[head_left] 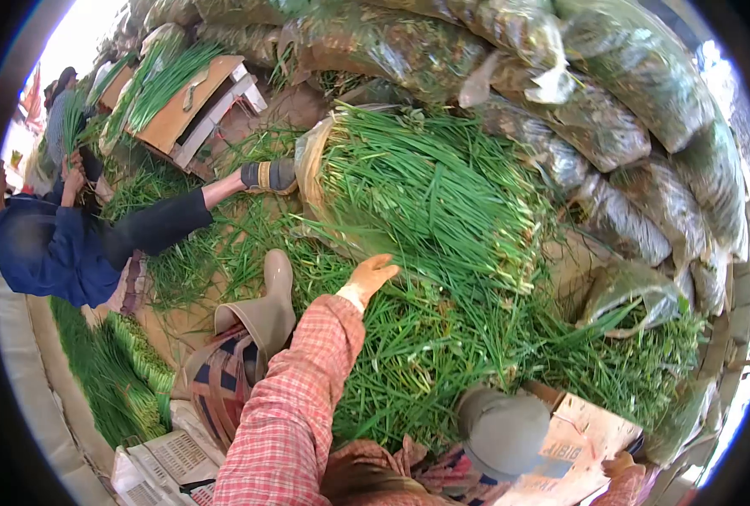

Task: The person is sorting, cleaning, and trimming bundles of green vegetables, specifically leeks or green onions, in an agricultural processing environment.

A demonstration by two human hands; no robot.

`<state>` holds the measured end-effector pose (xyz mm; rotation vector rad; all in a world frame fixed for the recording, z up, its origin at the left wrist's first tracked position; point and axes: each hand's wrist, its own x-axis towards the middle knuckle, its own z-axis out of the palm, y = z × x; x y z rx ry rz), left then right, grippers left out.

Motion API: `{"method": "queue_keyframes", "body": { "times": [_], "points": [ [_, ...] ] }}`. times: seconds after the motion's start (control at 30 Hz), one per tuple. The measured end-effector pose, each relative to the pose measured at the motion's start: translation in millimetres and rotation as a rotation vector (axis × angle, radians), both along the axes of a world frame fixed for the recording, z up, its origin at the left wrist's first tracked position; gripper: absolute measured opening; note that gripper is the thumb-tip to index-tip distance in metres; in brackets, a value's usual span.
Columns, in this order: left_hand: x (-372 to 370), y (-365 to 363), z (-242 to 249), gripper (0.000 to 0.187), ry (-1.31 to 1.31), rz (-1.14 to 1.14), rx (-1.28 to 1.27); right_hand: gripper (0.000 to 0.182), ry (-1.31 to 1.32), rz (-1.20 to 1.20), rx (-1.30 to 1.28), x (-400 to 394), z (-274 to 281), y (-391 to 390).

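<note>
My left hand, in an orange glove below a red checked sleeve, reaches over the loose green stalks with its fingers apart and nothing in them. Just beyond it lies a big heap of long green stalks, with clear plastic round its left end. At the lower right, my right hand is by the edge of a cardboard box; its fingers are too small and partly hidden to make out.
Grey rubber boots stand among loose greens. Another person sits at the left, one foot against the heap. Filled plastic sacks are stacked behind and right. Tied green bundles lie lower left; a further person is upper left.
</note>
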<state>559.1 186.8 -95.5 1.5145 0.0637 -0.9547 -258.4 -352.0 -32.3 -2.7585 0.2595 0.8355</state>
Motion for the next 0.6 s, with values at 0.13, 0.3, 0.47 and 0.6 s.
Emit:
{"method": "queue_keyframes", "body": {
  "times": [0.13,0.3,0.47,0.6],
  "points": [
    [57.8,-27.0,-2.8,0.046,0.099,0.111,-0.151,0.069,0.051,-0.707,-0.350,410.2,103.3,98.8],
    [117.3,-42.7,-20.2,0.039,0.147,0.376,-0.412,0.059,-0.369,-0.138,0.170,791.3,5.9,163.3],
    [144.7,-35.0,-68.9,0.044,0.167,0.394,-0.560,0.087,-0.535,0.076,0.058,1031.1,-86.9,264.0],
    [157.9,-24.8,-79.2,0.043,0.200,0.296,-0.604,0.101,-0.401,0.204,0.136,1100.7,-145.0,230.6]
  ]
}}
